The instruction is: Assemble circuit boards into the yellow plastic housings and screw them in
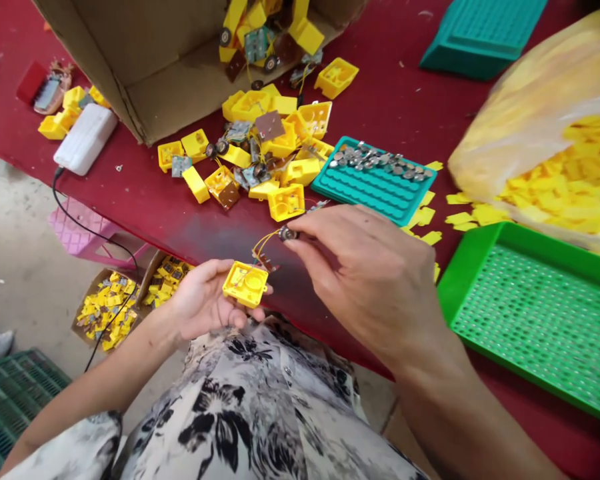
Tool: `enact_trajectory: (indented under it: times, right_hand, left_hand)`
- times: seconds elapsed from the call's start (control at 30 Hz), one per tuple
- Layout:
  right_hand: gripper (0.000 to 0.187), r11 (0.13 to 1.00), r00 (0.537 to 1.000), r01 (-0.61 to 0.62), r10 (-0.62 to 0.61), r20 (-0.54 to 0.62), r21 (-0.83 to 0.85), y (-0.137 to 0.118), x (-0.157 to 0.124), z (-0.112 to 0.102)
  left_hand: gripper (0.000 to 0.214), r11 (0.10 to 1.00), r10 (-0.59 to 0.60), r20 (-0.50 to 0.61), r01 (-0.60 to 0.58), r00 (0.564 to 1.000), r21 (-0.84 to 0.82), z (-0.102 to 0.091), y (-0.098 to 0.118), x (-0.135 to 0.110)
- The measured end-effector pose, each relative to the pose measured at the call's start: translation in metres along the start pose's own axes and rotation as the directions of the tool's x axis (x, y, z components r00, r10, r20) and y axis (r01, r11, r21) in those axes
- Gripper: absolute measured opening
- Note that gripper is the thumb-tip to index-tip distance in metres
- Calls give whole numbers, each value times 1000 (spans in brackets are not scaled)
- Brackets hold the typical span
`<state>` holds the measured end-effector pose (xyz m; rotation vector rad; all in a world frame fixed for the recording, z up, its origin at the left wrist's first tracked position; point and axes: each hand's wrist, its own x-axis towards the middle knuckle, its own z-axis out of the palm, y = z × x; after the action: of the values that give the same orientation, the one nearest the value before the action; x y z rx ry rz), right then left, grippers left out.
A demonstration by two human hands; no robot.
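My left hand (207, 300) holds a small yellow plastic case (246, 283), its hollow side with a round recess facing up. Between the thumb and forefinger of my right hand (365, 273) is a small round black speaker (287, 233). Thin yellow wires (264, 240) run from the speaker down to a little brown circuit board (267, 263) at the case's far edge. Just beyond my hands lies a heap of yellow cases (285, 202), mixed with circuit boards and wired round parts.
A cardboard box (165, 107) lies open behind the heap. A teal tray (365, 190) holds button cells. At right are a green tray (545, 320) and a bag of yellow pieces (520, 120). A white power bank (86, 139) trails a black cable over the table's left edge.
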<state>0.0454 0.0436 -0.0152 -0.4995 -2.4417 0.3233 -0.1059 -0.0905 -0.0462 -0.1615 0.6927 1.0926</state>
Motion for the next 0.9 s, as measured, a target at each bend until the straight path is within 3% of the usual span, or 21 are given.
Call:
enact_trajectory:
  times: [0.1,0.2,0.37,0.43,0.53,0.6,0.73,0.9]
  right_hand:
    - [4,998,997,-56,55,49,20,-1,-5,-3]
    - [6,963,971,-228,214,110,141,1,-16,0]
    - [8,734,825,-564,495,271,377,2,-38,8]
    - [9,646,770,-638,545,332,420,-1,-44,6]
    - [7,555,722,-692,551,419,462,-9,-47,-4]
    - [8,586,744,-667,498,445,460,-13,-47,-11]
    - [12,756,855,-480,291,429,444,-15,-49,-15]
    - [11,836,882,-381,199,428,396,-12,-54,-15]
  left_hand:
    - [40,997,3,52,1,999,-80,0,0,-5]
    - [39,977,-48,105,68,993,-200,1,-8,-7]
    - [53,933,-169,228,231,959,-276,0,-32,-1]
    - [50,945,-182,179,222,967,-239,-1,-40,4]
    - [41,987,-53,-6,52,999,-151,-1,-48,7]
    - [38,995,24,-48,-28,999,-97,0,-48,6]
    - [32,998,30,50,-28,998,-50,4,-43,-4]
    - [39,1000,30,53,-30,998,-1,4,-44,-6]
